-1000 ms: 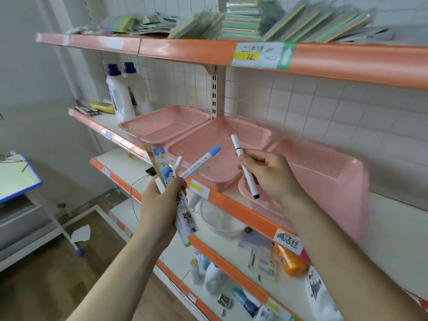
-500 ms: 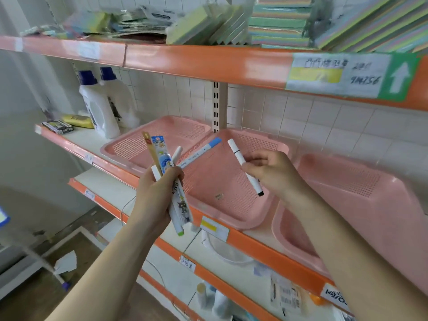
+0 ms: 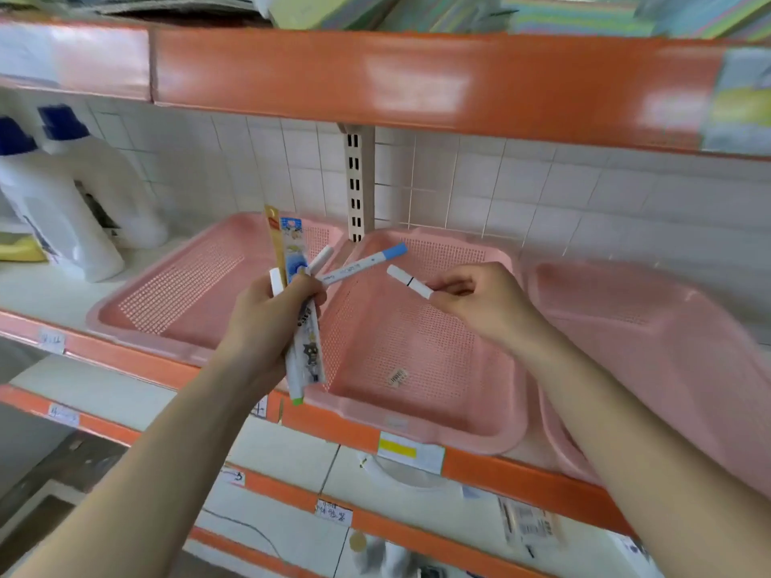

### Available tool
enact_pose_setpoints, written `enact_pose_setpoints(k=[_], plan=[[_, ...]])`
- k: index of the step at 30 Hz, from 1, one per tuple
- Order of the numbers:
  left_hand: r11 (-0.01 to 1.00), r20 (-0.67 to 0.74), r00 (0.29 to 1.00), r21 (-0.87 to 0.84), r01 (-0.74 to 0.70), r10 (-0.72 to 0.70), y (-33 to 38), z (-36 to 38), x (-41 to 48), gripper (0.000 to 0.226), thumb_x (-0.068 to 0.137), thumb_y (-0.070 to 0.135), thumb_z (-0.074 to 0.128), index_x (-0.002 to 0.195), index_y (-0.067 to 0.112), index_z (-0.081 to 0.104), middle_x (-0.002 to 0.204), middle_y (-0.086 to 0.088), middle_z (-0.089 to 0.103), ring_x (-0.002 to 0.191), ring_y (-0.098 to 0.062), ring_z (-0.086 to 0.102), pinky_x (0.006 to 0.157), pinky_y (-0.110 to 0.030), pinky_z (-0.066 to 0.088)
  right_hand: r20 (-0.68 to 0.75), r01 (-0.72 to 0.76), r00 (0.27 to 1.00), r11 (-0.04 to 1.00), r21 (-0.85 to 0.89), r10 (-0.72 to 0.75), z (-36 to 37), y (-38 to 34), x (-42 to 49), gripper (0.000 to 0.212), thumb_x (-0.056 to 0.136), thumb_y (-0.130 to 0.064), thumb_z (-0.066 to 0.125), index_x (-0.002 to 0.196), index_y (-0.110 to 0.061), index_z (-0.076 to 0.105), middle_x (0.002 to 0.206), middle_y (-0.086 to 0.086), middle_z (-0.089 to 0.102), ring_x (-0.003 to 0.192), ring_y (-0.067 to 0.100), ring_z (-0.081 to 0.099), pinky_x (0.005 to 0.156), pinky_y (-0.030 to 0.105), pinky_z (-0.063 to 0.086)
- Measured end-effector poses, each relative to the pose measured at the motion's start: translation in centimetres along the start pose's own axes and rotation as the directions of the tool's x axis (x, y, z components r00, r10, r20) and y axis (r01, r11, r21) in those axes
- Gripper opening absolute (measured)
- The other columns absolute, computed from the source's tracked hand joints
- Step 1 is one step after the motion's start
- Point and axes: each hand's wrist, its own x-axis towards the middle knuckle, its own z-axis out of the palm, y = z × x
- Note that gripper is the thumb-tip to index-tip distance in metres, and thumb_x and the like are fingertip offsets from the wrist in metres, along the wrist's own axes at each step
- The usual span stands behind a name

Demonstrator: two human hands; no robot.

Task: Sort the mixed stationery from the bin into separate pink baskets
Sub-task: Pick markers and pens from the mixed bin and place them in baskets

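Note:
My left hand [image 3: 267, 323] grips a bundle of stationery [image 3: 298, 310]: packaged items with cartoon prints, a yellow strip, white pens and a marker with a blue cap [image 3: 363, 264] sticking out to the right. My right hand [image 3: 479, 304] pinches a white marker [image 3: 411, 281] over the middle pink basket [image 3: 417, 348]. A left pink basket [image 3: 175, 294] and a right pink basket [image 3: 651, 340] stand beside it on the orange-edged shelf. All three baskets look bare inside, apart from a small label in the middle one.
Two white bottles with blue caps [image 3: 62, 194] stand at the shelf's left end, by a yellow pack [image 3: 21, 248]. The orange shelf above [image 3: 417, 81] overhangs the baskets and carries stacked paper goods. Lower shelves [image 3: 292, 460] hold a white bowl and small packets.
The view has moved closer to the shelf. My right hand has lowered the white marker from upright to nearly level over the middle basket. My left hand keeps its bundle.

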Motion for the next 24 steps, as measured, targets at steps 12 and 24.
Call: enact_pose_setpoints(k=[12,24], plan=[[0.994,0.229,0.968,0.045,0.097,-0.105,1.0,-5.1,10.1,0.014,0.093,0.012,0.062,0.102,0.001,0.060,0.069,-0.004,0.062,0.059,-0.013,0.051,0.059,-0.029,0.045,-0.058,-0.144,0.989,0.943,-0.299,0.132,6.1,1.5,7.9,0.021,0.083,-0.002,0.069,0.093,-0.019,0.078,0.085,-0.011,0.068,0.082,0.005,0.065,0.072,0.010,0.045],[0.989,0.281,0.950,0.091,0.116,-0.137,0.1,-4.6,12.7,0.010,0.095,0.014,0.063,0.103,0.007,0.062,0.077,-0.007,0.063,0.075,-0.022,0.050,0.072,-0.036,0.044,-0.059,-0.224,0.973,0.849,-0.478,0.224,7.8,5.8,12.8,0.031,0.085,-0.006,0.058,0.101,-0.024,0.077,0.101,-0.006,0.074,0.095,0.013,0.066,0.083,0.025,0.051]])
